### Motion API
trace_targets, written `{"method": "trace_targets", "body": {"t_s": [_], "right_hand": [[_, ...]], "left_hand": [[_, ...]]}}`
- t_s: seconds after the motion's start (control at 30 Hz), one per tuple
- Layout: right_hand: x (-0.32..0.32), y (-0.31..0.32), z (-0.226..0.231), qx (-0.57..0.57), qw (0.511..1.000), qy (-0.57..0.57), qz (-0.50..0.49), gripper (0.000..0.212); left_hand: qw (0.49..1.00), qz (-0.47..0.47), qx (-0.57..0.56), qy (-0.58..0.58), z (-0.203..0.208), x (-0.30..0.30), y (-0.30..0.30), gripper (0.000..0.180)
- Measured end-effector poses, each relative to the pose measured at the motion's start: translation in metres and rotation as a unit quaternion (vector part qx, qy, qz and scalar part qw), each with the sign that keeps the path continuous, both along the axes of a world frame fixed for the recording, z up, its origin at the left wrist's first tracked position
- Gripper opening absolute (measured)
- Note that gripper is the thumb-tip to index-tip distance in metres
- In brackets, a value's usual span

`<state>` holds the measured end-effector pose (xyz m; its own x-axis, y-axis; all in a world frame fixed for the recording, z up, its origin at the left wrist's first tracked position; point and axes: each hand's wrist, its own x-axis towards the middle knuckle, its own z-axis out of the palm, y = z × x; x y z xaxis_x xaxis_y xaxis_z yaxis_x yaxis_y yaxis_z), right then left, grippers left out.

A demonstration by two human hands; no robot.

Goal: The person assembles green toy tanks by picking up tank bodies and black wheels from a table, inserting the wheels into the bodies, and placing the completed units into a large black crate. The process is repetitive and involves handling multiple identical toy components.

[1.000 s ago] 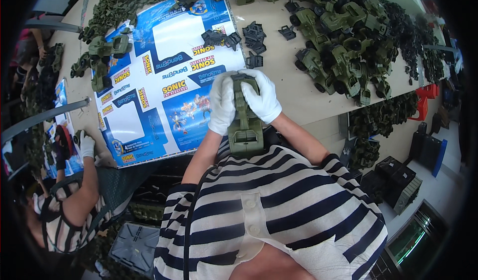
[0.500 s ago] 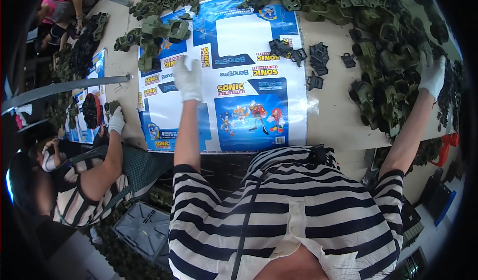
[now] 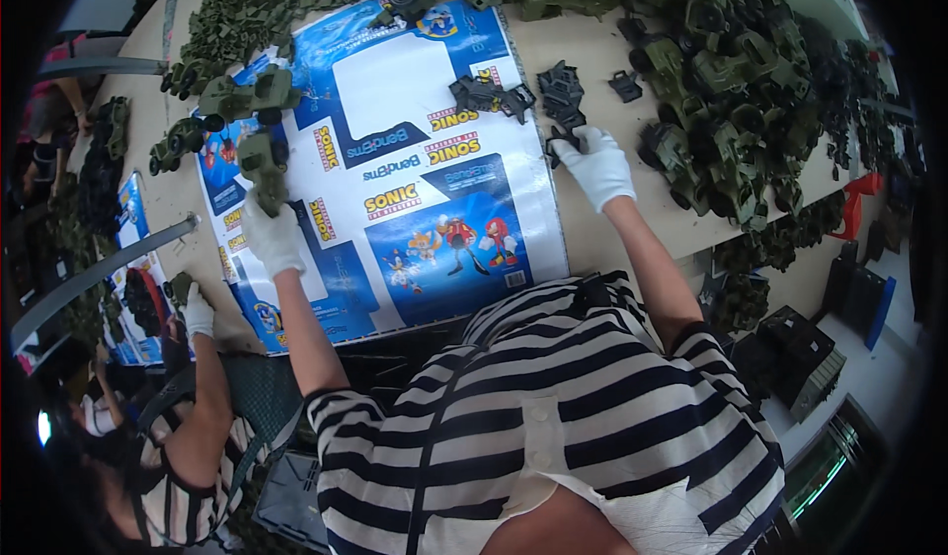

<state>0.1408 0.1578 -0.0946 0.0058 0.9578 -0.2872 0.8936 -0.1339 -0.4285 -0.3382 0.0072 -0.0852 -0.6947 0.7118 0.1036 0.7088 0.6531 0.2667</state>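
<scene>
At nine o'clock on the printed sheet (image 3: 380, 185), seemingly laid as a mat, the left hand (image 3: 272, 237) closes around a green vehicle's (image 3: 264, 165) near end, perhaps steadying it. At three o'clock, the right hand (image 3: 600, 172) narrows at a black part (image 3: 556, 146); I cannot tell if it grips. Toward two, piled vehicles (image 3: 726, 81) sit, probably for easy reach.

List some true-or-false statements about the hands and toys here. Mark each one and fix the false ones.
1. The left hand holds a green toy vehicle. True.
2. The right hand is bare. False: it wears a white glove.
3. The right hand's fingers reach a small black plastic part. True.
4. The blue-and-white printed sheet lies on the floor. False: it lies on the table.
</scene>
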Motion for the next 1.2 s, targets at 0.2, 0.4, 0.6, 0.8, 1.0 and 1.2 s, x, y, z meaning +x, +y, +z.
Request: {"method": "trace_targets", "body": {"t_s": [0.2,0.4,0.6,0.8,1.0,1.2], "right_hand": [[-0.007,-0.01,-0.013,-0.083,0.996,-0.001,-0.023,0.052],[0.037,-0.033,-0.02,0.134,0.95,-0.07,0.272,0.043],[0.071,-0.069,-0.015,0.067,0.907,-0.12,0.397,0.064],[0.077,-0.055,-0.018,0.046,0.942,-0.054,0.328,0.069],[0.066,-0.046,-0.001,-0.2,0.838,0.506,0.031,0.052],[0.041,-0.053,0.059,-0.319,0.662,0.674,0.076,0.057]], "left_hand": [[0.919,-0.392,0.035,0.017,0.026,0.133,-0.047,0.06],[0.923,-0.353,-0.015,0.152,0.051,0.155,-0.042,0.066],[0.927,0.178,0.123,-0.306,0.023,0.217,-0.016,0.114],[0.846,0.121,0.248,-0.457,-0.04,0.238,-0.005,0.117],[0.686,-0.075,0.121,-0.714,0.073,0.28,-0.01,0.094],[0.717,-0.201,-0.005,-0.668,0.12,0.305,-0.008,0.095]]}}
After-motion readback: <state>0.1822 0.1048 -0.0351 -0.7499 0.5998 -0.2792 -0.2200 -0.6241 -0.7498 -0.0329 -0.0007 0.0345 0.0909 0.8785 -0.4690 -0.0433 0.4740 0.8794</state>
